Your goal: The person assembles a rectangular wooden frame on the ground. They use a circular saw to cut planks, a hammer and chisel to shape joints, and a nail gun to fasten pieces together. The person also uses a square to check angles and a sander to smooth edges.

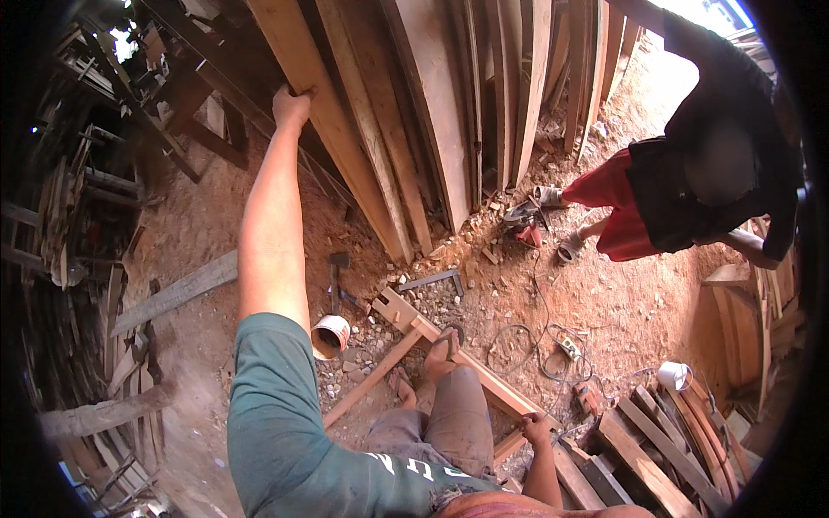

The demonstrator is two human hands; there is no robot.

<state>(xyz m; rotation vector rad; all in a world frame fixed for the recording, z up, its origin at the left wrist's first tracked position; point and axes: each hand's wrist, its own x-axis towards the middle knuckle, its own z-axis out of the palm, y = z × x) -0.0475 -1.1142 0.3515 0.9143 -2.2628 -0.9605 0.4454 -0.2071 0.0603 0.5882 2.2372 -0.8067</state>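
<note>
My left arm reaches far forward, and my left hand [292, 108] is closed around the edge of a tall leaning plank [332, 121]. Below, a jointed wooden frame lies on the ground, made of a long notched beam [492, 373] and a crosspiece [371, 384] meeting it at an angle. One of my feet, in a sandal, is against the beam. At the beam's near right end is my right hand [537, 429], its fingers curled in; whatever they hold is too small to make out. A hatchet-like tool [337, 276] and a carpenter's square [432, 280] lie beyond the frame.
Several boards [445, 112] lean upright ahead. A person [717, 147] in dark top and red shorts stands at right, beside a red circular saw [525, 226]. Cords run to a socket strip [569, 348]. A paint bucket [330, 337], a white pail [673, 375] and stacked lumber [648, 457] surround me.
</note>
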